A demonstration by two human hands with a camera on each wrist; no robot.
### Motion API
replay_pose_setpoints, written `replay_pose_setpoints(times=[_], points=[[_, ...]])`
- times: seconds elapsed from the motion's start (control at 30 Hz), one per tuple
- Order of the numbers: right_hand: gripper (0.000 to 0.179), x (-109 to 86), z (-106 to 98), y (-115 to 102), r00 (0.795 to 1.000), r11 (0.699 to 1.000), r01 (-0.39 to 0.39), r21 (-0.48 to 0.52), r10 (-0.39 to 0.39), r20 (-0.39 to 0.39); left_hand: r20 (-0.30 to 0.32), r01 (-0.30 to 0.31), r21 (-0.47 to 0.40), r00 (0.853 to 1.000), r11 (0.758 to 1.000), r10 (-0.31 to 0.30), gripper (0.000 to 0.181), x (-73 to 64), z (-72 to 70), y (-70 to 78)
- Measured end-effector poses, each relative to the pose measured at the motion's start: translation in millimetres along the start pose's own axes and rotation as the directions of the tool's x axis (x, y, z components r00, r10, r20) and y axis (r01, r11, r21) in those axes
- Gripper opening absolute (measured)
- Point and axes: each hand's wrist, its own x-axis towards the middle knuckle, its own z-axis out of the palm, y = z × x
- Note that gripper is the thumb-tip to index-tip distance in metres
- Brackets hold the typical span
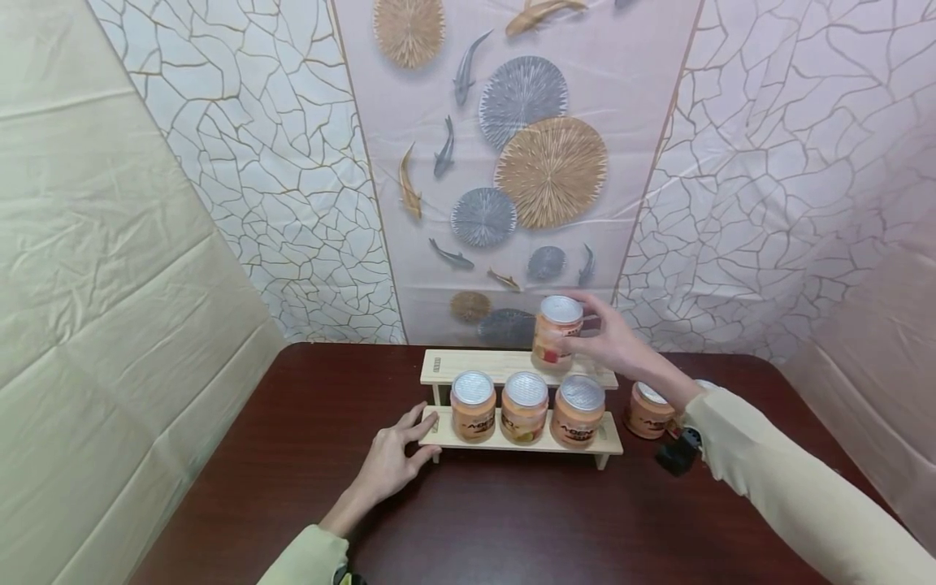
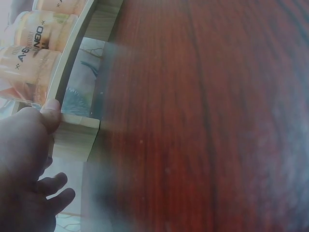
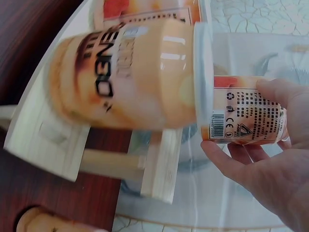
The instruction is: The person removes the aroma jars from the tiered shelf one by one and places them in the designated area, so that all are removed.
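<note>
At the left, a pale cloth wall (image 1: 146,244) slants down beside the dark tabletop (image 1: 344,390), and a broad stretch of wood lies between it and the left hand (image 1: 391,463). That hand pinches the left end of the lower shelf (image 1: 610,439), thumb at the front edge; in the left wrist view two further fingers hang free of the board. Just inside this end the front row begins: a left jar (image 1: 473,416), a middle jar (image 1: 524,416) and a right jar (image 1: 576,418), all upright with narrow gaps between. Behind them, the upper shelf (image 1: 478,366) shows open wood from its left end to the held jar (image 1: 547,331). The right hand (image 1: 613,337) has thumb and fingers clamped on that jar's sides, above the shelf's right part. Farther right, a tabletop jar (image 1: 643,416) stands near the shelf's end.

The left sleeve (image 1: 310,556) is cut off at the bottom. Whether the held jar's base touches the board cannot be told; the blurred right jar covers it in the right wrist view. The right forearm hides most of a second tabletop jar (image 1: 705,384).
</note>
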Motion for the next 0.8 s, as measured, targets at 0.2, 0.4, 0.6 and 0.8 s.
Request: replay_pose_setpoints(times=[0.2, 0.4, 0.6, 0.8], points=[[0.073, -10.9, -17, 7, 1.000, 0.999, -0.017, -0.039, 0.017, -0.024, -0.004, -0.017, 0.018, 1.000, 1.000, 0.017, 0.052, 0.1, 0.3, -0.6], [0.075, -22.2, -34, 11, 0.998, 0.998, -0.048, -0.048, 0.046, -0.034, 0.001, -0.016, 0.032, 1.000, 0.999, 0.016, 0.051, 1.6, 0.3, 0.1], [0.080, -33.4, -52, 18, 0.997, 0.995, -0.071, -0.067, 0.068, -0.045, 0.003, -0.010, 0.036, 1.000, 0.999, 0.010, 0.051, 1.4, -0.2, 1.3], [0.078, -45.7, -71, 29, 0.996, 0.995, -0.060, -0.083, 0.054, -0.072, -0.009, -0.022, 0.044, 1.000, 0.999, 0.023, 0.051, -0.1, 0.3, 0.2]])
